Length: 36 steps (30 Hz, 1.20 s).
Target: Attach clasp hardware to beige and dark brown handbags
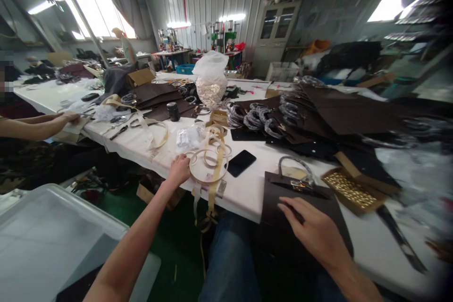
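My left hand (pixel 179 168) rests closed at the table's near edge, fingers curled on a loop of tan ribbon (pixel 209 165) that trails off the edge. My right hand (pixel 311 231) lies flat with fingers stretched out on a dark brown bag (pixel 283 198) with a wrapped handle and a gold clasp; the bag overhangs the table edge above my lap. A black phone (pixel 240 162) lies between the two hands.
A cardboard box of gold fittings (pixel 350 191) sits right of the bag. Stacks of dark bags with wrapped handles (pixel 262 120) fill the middle and right. A clear sack of metal parts (pixel 211 87), a black cup (pixel 173 111), scissors (pixel 118 132). Another person's arms (pixel 38 125) at left. A grey bin (pixel 53 240) below.
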Each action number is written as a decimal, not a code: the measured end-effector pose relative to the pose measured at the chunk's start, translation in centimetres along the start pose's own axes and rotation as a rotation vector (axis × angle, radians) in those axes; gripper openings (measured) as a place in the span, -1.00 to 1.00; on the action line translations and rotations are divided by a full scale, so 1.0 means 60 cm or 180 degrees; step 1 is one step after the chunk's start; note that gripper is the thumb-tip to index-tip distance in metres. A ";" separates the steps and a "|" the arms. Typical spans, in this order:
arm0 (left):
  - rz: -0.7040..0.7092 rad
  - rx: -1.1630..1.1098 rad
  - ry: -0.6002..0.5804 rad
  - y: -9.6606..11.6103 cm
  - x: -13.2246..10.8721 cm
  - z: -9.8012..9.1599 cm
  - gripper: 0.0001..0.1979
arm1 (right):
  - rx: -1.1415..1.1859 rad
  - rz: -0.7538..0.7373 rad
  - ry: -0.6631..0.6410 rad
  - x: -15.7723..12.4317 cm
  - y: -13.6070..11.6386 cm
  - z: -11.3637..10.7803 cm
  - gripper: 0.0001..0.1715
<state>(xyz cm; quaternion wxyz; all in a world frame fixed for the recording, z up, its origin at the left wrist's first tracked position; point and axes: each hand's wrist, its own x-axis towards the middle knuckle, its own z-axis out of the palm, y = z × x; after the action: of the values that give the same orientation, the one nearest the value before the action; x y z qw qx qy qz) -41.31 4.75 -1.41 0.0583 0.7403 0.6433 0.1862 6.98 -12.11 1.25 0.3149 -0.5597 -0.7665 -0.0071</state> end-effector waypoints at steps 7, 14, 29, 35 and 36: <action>0.0000 -0.0047 0.0163 -0.028 0.001 -0.036 -0.93 | 0.0384 0.0004 -0.0191 0.002 -0.021 -0.006 -0.67; -0.0165 -0.1039 0.0697 -0.013 -0.068 -0.122 -0.73 | 0.1092 0.0169 -0.0391 0.031 -0.088 0.000 -0.69; -0.2041 -0.2792 0.2011 0.131 -0.393 -0.037 -0.49 | 0.1147 -0.0667 -0.2934 0.081 -0.389 0.225 -0.22; -0.1824 -0.3211 0.1751 0.111 -0.475 -0.087 -0.57 | 0.1565 -0.0505 -0.2218 0.108 -0.502 0.261 -0.73; -0.1747 -0.3317 0.1686 0.107 -0.481 -0.096 -0.59 | 0.1876 -0.0272 -0.2074 0.097 -0.494 0.252 -0.74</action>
<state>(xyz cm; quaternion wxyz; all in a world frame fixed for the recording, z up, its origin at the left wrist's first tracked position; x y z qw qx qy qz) -40.31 -25.34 0.23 0.2949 0.3525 0.6272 0.6289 -26.79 -12.70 2.11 0.2023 -0.3867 -0.8175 0.3757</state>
